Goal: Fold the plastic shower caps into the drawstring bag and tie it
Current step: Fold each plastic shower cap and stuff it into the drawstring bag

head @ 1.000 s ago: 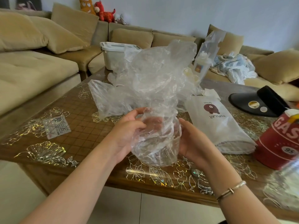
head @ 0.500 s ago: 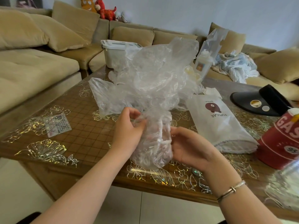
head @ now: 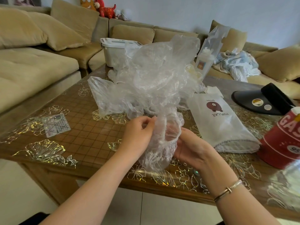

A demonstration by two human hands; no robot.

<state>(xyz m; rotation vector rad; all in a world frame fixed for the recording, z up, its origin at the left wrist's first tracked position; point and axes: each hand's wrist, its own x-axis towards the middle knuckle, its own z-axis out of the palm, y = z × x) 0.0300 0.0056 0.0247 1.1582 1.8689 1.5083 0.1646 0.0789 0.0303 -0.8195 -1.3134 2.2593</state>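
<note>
Both hands are working one clear plastic shower cap [head: 159, 143] just above the near edge of the worktop [head: 84, 137]. At nine o'clock of the cap, the left hand's grip [head: 139, 135] is closing on its upper edge, thumb and curled fingers pinching the film. At three o'clock, the right hand's grip [head: 193, 148] is cupping the cap's elastic rim, fingers curled around it; a bracelet [head: 227, 190] is sitting on that wrist. The cap is hanging bunched between the two palms, its lower end dangling over the worktop's gold flower pattern. At twelve o'clock from the hands, a loose heap of more shower caps [head: 154, 75] is lying on the worktop. At two o'clock, the white drawstring bag [head: 222, 124] with a brown bear print is lying flat, apart from both hands. Farther right, a red tin [head: 282, 142] is standing at the worktop's edge.
</note>
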